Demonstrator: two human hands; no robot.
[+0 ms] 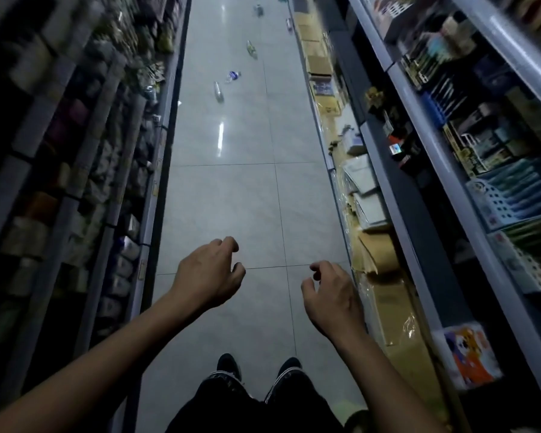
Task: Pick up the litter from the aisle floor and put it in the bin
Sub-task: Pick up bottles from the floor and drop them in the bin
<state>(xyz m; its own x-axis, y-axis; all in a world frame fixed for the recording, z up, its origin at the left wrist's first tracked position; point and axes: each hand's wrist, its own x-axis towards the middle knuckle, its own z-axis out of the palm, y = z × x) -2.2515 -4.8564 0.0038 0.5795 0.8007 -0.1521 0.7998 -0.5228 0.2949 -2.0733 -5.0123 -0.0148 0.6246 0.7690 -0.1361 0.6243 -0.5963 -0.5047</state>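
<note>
A: Head view. Where's the litter vs. the hands?

B: All up the aisle at 12 o'clock, well apart from both. Nearest is a clear bottle (pixel 218 92), w/ a blue-label bottle (pixel 232 76) just beside it at its 1 o'clock. Further on, a green-tinted bottle (pixel 251 49), then more blurred bits near the top edge, can't tell what.

A: Long axis of the clear one?

B: Lies flat, roughly along the aisle, tipped a bit toward 11. Which end has the cap I can't tell, too blurred.

A: Hands?

B: Left hand (pixel 208 273) and right hand (pixel 333 300) both held out over the floor (pixel 225 207), fingers loosely curled, nothing in either, a gap between them. Left sits a touch further fwd and more in line w/ the clear bottle, so I'd judge left is the nearer one, though neither is in reach. Needs walking fwd first.

A: Room?

B: Bare tile from the shoes (pixel 256 368) up to the bottles. Edges: left shelves (pixel 85 170) at 9, right shelves (pixel 444 170) at 3, w/ wrapped cartons (pixel 384 295) at the base, close to the right hand. Keep centre.

A: Bin?

B: Not in view.
</note>
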